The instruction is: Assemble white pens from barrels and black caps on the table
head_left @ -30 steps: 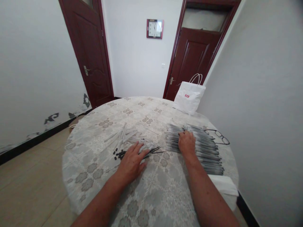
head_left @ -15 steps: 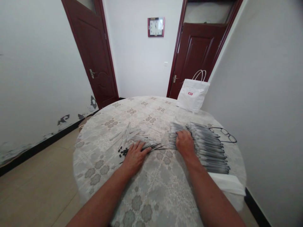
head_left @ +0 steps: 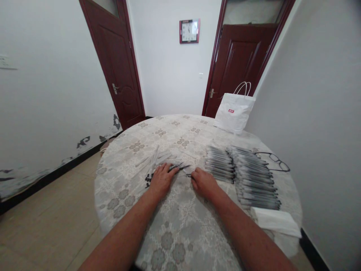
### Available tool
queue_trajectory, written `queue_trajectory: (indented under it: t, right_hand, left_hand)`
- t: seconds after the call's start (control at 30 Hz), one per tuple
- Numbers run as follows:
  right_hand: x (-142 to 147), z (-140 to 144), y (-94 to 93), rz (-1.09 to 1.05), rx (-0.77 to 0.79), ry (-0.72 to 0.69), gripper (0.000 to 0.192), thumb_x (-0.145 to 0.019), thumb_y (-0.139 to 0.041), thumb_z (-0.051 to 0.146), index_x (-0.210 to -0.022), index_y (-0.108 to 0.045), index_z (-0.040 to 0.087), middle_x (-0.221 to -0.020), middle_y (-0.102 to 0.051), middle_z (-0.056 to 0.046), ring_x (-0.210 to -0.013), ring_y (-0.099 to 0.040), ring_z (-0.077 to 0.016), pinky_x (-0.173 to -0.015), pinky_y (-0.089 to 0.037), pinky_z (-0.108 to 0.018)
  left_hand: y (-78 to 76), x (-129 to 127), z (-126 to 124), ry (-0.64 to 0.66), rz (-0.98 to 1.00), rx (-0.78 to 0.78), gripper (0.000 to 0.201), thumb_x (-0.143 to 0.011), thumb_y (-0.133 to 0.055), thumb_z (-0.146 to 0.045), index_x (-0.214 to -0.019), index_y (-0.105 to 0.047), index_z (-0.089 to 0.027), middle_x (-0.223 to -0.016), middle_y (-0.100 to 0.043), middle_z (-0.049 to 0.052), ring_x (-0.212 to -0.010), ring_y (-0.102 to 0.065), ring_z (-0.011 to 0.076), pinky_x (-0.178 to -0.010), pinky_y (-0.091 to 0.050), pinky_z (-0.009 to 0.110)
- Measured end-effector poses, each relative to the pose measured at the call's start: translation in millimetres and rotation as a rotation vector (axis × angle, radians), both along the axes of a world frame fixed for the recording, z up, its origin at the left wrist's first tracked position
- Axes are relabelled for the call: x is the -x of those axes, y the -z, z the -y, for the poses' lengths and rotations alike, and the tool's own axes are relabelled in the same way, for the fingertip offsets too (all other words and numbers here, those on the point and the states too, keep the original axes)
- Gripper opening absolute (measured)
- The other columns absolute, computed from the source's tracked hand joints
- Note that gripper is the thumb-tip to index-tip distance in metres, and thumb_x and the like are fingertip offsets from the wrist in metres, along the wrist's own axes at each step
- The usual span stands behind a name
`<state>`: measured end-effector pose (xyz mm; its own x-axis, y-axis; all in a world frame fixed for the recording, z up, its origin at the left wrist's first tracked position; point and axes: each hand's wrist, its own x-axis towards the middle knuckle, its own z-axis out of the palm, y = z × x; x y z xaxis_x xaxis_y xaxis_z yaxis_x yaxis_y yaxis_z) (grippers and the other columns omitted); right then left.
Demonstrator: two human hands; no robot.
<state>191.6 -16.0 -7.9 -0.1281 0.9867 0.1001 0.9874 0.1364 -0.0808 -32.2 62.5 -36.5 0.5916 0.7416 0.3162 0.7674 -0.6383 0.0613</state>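
Observation:
My left hand (head_left: 161, 181) lies over a loose heap, fingers spread and fairly flat. Thin dark pen refills (head_left: 184, 166) stick out to the right from beside its thumb and fingertips. Behind that hand are clear white pen barrels (head_left: 154, 158), lying in a jumble. Small black caps (head_left: 147, 179) sit along its left side, some partly hidden by it. My right hand (head_left: 203, 182) is closed, its fingertips pinching the end of a thin dark refill (head_left: 188, 175). Just right of it, a row of assembled pens (head_left: 218, 165) lies side by side.
A second, larger stack of pens (head_left: 255, 180) lies farther right. Beyond it are black-framed glasses (head_left: 278, 162). A folded white packet (head_left: 276, 222) rests near the right edge of the round table (head_left: 183, 130). At the back right stands a white paper bag (head_left: 235, 113).
My right hand has moved left from the row of pens to the refills and now pinches one. My left hand stays on the heap. The view has shifted slightly.

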Motion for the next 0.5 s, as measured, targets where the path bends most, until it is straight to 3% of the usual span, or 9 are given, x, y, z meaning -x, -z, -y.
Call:
queue_trajectory:
  t: [0.17,0.33,0.4,0.5]
  right_hand:
    - [17,-10,9.0,0.028,-0.003,-0.015,0.021,-0.101,-0.05,0.02,-0.105,-0.071,0.019,-0.107,-0.067,-0.011,-0.105,-0.061,-0.0241,-0.09,-0.046,-0.031]
    - [18,-21,26.1,-0.096,-0.122,-0.095,0.035,-0.099,-0.05,0.014,-0.129,-0.066,0.021,-0.138,-0.06,-0.013,-0.129,-0.053,-0.0244,-0.11,-0.04,-0.037]
    - [15,-23,34.1,-0.146,-0.168,-0.132,0.041,-0.099,-0.047,0.011,-0.136,-0.063,0.019,-0.148,-0.055,-0.014,-0.139,-0.046,-0.025,-0.117,-0.037,-0.04]
    - [9,-22,42.1,-0.198,-0.227,-0.191,0.039,-0.099,-0.046,0.012,-0.132,-0.065,0.016,-0.144,-0.057,-0.016,-0.14,-0.046,-0.0264,-0.119,-0.037,-0.043]
  left_hand:
    - [2.0,-3,-21,-0.043,0.021,-0.018,0.052,-0.099,-0.051,-0.012,-0.144,-0.061,-0.036,-0.15,-0.054,0.01,-0.141,-0.046,0.0317,-0.116,-0.038,0.05]
    - [3.7,-13,-36,-0.074,0.08,-0.037,0.049,-0.099,-0.05,-0.011,-0.143,-0.063,-0.03,-0.15,-0.054,0.012,-0.14,-0.048,0.0294,-0.117,-0.038,0.047]
    - [2.2,-17,-36,-0.079,0.113,-0.039,0.05,-0.097,-0.051,-0.009,-0.142,-0.064,-0.028,-0.151,-0.053,0.013,-0.141,-0.047,0.0286,-0.118,-0.038,0.046]
    - [-7.7,-15,-25,-0.041,0.163,-0.068,0.049,-0.096,-0.054,-0.012,-0.142,-0.063,-0.028,-0.154,-0.051,0.013,-0.145,-0.042,0.0294,-0.12,-0.036,0.048]
